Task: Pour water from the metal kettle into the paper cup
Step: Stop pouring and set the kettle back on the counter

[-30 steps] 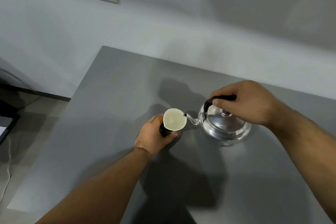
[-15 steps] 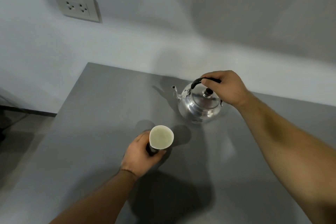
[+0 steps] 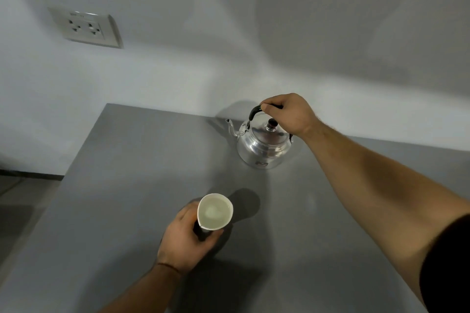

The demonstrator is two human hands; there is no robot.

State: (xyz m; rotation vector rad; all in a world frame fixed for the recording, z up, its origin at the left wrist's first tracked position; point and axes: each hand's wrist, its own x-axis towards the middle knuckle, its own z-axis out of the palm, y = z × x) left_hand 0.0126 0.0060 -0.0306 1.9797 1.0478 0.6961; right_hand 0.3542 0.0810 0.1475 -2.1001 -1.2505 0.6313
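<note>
Left hand (image 3: 184, 244) wraps the cup (image 3: 215, 212), near; right hand (image 3: 288, 113) grips the kettle (image 3: 264, 148) handle, far right. Grey table (image 3: 122, 198) meets a white wall (image 3: 229, 33) with a socket (image 3: 85, 28).

I see a plain grey desk (image 3: 122, 185) pushed against a pale wall (image 3: 279, 20). A double wall socket (image 3: 85, 27) sits high on the left. Soft shadows cross the wall, and dim floor (image 3: 23, 198) shows past the desk's left edge.

dim | soft shadows on table (image 3: 127, 185) | edges warped | slight blur
</note>
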